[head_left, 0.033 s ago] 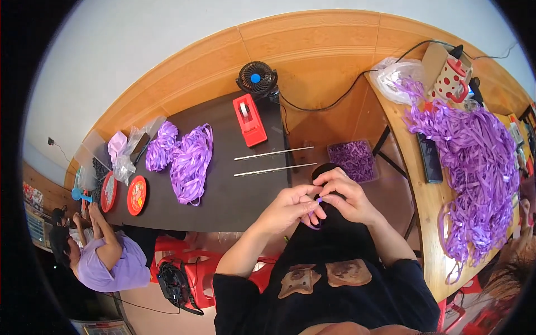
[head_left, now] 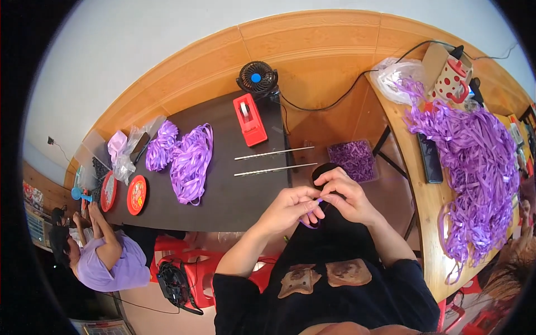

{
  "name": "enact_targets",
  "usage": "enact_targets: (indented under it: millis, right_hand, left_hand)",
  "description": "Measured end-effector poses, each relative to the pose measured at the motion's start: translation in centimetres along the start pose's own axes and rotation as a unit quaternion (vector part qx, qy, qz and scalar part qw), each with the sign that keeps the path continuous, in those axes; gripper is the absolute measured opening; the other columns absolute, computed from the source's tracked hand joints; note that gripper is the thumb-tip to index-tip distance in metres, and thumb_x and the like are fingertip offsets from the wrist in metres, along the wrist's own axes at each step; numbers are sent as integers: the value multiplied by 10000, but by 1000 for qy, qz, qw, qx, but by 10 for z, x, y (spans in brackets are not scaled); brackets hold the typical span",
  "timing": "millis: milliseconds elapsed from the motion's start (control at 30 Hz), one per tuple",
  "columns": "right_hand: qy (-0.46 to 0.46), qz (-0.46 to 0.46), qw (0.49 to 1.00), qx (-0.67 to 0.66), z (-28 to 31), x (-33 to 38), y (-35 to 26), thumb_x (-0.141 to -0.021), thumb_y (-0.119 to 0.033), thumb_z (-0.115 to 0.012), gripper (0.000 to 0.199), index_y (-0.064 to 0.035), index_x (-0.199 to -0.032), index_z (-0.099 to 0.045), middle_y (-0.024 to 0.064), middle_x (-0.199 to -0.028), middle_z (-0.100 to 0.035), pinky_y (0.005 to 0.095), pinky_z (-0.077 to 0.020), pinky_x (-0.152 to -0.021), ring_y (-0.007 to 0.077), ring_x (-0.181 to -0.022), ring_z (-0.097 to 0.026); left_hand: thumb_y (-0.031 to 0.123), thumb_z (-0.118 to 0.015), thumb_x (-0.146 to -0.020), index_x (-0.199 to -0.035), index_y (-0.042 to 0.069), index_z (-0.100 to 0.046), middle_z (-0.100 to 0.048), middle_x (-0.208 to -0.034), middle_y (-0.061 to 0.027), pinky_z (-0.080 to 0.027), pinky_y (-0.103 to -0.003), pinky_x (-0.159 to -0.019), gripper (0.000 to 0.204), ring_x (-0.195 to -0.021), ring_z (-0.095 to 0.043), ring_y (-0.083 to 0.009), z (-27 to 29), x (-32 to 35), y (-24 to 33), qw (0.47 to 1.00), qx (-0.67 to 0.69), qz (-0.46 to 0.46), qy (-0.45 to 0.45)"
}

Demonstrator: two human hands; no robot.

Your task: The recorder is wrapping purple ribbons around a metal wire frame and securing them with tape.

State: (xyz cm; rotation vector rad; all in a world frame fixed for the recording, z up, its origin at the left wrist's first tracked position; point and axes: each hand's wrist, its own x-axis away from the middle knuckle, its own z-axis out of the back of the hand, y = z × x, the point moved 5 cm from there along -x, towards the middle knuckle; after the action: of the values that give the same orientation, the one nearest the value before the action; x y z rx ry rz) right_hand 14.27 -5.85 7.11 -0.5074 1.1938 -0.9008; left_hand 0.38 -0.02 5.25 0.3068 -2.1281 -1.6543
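Close together in front of my lap, both hands pinch a thin purple ribbon [head_left: 319, 200]. My left hand [head_left: 291, 209] is closed on it with thumb and fingers, and a small loop of ribbon hangs below those fingers. From the other side, my right hand [head_left: 352, 196] grips the ribbon with its thumb and fingertips. The fingers partly hide the ribbon, so I cannot tell whether it is knotted. Just beyond my left hand, two thin metal rods [head_left: 275, 169] lie side by side on the dark table [head_left: 234, 204].
The dark table also bears purple ribbon bundles [head_left: 191, 164], a red tape dispenser [head_left: 250, 120], a small fan [head_left: 257, 77] and red plates [head_left: 137, 195]. A ribbon heap [head_left: 474, 178], phone [head_left: 430, 159] and dotted mug [head_left: 450, 82] crowd the wooden table. At left sits another person [head_left: 114, 268].
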Motion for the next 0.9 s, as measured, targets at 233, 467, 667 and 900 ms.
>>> enact_targets:
  millis: [233,467,667,900]
  right_hand:
    - [38,-141,984,-106,-10,9,17,-856,-33,-571,46,-4,-891,-574,90,-896,-581,263,-440,-701,160,-794,-558]
    - [18,-124,989,-83,-13,11,16,-856,-25,-567,39,10,-854,-583,76,-786,-572,251,-439,-637,139,-708,-561]
    - [45,-77,995,-39,-14,10,6,-815,17,-571,23,14,-794,-581,88,-717,-559,280,-413,-577,182,-653,-554]
    - [118,-67,990,-41,-24,24,8,-775,36,-596,42,7,-791,-571,103,-717,-560,316,-413,-587,232,-627,-544]
  left_hand:
    - [131,-516,-932,-917,-1,-620,-667,-786,-80,-482,-219,-593,168,-655,-615,-108,8,-1,-9,998,-50,-22,41]
    - [128,-537,-922,-910,6,-636,-627,-752,-34,-457,-219,-600,158,-661,-569,-81,7,0,-18,994,-57,-56,74]
    - [112,-566,-904,-881,-13,-642,-593,-751,-14,-447,-224,-598,148,-666,-543,-73,6,3,-16,990,-67,-84,91]
    - [114,-566,-904,-855,-11,-633,-535,-685,0,-379,-206,-533,150,-584,-457,-60,4,4,-31,996,41,-42,69]
